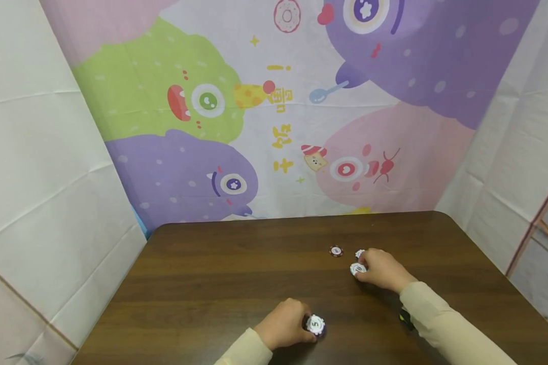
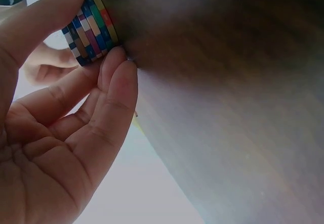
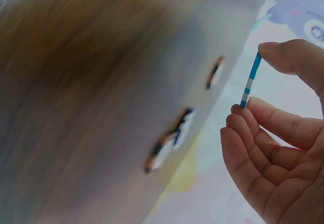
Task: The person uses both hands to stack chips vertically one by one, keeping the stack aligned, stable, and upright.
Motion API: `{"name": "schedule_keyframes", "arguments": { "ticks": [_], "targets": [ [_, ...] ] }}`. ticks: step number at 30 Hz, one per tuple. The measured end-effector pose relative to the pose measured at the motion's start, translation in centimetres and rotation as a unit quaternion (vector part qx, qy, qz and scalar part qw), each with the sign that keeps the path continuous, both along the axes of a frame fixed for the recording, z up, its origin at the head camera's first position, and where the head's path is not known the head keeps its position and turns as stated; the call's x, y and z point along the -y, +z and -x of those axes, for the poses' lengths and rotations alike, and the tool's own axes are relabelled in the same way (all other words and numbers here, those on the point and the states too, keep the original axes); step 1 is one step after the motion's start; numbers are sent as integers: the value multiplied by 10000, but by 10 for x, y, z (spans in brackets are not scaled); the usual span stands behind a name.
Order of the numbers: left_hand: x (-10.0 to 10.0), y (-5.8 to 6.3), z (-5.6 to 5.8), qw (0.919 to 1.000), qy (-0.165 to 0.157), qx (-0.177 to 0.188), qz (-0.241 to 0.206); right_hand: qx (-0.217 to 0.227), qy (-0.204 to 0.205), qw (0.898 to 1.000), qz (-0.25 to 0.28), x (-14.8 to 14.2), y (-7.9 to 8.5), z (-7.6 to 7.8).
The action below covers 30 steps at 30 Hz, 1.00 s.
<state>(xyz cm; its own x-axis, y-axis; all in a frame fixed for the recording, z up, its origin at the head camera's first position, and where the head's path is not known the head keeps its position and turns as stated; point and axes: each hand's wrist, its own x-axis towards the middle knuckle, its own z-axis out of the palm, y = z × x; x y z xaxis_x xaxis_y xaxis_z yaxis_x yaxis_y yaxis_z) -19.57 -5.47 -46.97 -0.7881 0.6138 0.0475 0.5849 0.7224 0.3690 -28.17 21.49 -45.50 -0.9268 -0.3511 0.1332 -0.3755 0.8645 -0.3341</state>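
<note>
My left hand (image 1: 285, 324) grips a stack of poker chips (image 2: 91, 27) by its edge, thumb on one side and fingers on the other. The stack shows several coloured edges in the left wrist view, and its top chip carries a 5 in the head view. Farther right, my right hand (image 1: 383, 268) pinches a single blue-and-white poker chip (image 3: 251, 80) between thumb and fingertips, held above the table. Just beyond that hand lies a white-faced chip (image 1: 359, 253), partly hidden by the fingers. Left of it lies a dark-rimmed chip (image 1: 336, 251).
The brown wooden table (image 1: 219, 274) ends at a cartoon-printed curtain (image 1: 278, 192) behind. In the right wrist view, two chips on the table (image 3: 161, 153) overlap, with another apart from them. A black-and-yellow item (image 1: 406, 319) shows beside the right sleeve.
</note>
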Motion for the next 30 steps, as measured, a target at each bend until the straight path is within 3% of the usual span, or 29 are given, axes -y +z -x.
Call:
{"name": "schedule_keyframes", "arguments": {
  "ticks": [14,30],
  "targets": [
    [0,-2,0,10000,-12,-35,-44,-441,910,9948,122,40,25,-38],
    [1,-1,0,9999,-80,45,-144,75,1793,9831,355,69,25,-65]
  ]
}}
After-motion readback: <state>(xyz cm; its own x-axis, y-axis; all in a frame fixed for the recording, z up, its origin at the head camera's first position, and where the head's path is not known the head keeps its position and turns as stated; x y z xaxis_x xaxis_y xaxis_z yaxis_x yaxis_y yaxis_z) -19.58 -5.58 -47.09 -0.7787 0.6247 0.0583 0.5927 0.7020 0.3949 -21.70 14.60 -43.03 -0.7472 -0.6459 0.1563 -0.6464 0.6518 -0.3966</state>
